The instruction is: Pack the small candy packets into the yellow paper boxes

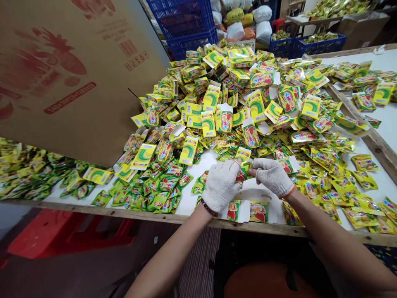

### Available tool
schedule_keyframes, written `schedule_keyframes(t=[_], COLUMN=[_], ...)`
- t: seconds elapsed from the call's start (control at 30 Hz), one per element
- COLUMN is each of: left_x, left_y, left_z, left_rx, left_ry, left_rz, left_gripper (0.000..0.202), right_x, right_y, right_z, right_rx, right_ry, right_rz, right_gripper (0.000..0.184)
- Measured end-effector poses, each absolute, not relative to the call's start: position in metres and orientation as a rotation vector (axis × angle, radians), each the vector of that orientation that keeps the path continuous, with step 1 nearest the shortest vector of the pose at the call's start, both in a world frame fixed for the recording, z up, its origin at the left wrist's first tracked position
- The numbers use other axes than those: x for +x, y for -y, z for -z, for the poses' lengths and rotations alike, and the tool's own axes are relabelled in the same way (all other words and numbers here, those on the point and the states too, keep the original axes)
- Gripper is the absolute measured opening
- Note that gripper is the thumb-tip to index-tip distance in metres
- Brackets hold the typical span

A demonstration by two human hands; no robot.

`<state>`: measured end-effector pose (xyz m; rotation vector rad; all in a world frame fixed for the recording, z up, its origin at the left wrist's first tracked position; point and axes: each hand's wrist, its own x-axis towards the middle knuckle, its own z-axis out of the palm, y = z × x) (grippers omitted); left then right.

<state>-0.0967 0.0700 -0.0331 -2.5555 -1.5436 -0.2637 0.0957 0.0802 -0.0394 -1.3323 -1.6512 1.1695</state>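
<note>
My left hand [221,182], in a white knitted glove with a dark beaded bracelet at the wrist, is closed over a small green and yellow candy packet [242,172]. My right hand [273,176], gloved in white with an orange cuff, pinches the same packet from the other side. The glove hides part of it, so whether it is a sachet or a box end is hard to see. Just beyond my fingers stands a yellow box [243,154]. Two small candy boxes [259,212] with white flaps lie at the table edge below my hands.
A heap of yellow candy boxes [211,99] rises behind. Green sachets [155,186] lie left, yellow sachets [325,165] right. A big carton [71,82] stands at the left. A wooden rail [378,145] divides the table. Blue crates [189,25] and a red stool [52,231] are around it.
</note>
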Motion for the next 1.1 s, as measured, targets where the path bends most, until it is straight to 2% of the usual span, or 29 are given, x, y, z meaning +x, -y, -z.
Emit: schedule_keyframes(t=[0.07,0.2,0.37,0.53,0.6,0.8,0.9,1.1], left_x=[-0.097,-0.101,-0.106,-0.099,-0.095,-0.091,-0.094,-0.111], left_y=[-0.068,-0.065,-0.065,-0.064,-0.065,-0.073,-0.073,-0.058], left_z=[0.035,0.035,0.033,0.039,0.042,0.04,0.035,0.027], left_rx=[-2.554,-2.554,-2.607,-2.656,-2.627,-2.546,-2.613,-2.692], left_ry=[1.542,1.599,1.533,1.433,1.445,1.572,1.548,1.51], left_rz=[0.253,0.225,0.205,0.218,0.244,0.261,0.24,0.215], left_gripper=[0.056,0.052,0.058,0.051,0.051,0.053,0.056,0.054], right_x=[0.092,0.088,0.09,0.085,0.085,0.096,0.098,0.087], right_y=[-0.078,-0.077,-0.079,-0.078,-0.078,-0.077,-0.074,-0.068], right_z=[0.043,0.046,0.048,0.052,0.051,0.034,0.032,0.04], right_rx=[-1.324,-1.245,-1.258,-1.293,-1.289,-1.348,-1.136,-0.721], right_ry=[1.687,1.725,1.653,1.752,1.771,1.533,1.527,1.415], right_rz=[-1.193,-1.018,-1.228,-0.964,-0.945,-1.541,-1.874,-2.238], right_gripper=[0.025,0.02,0.019,0.005,0.006,0.017,0.021,0.048])
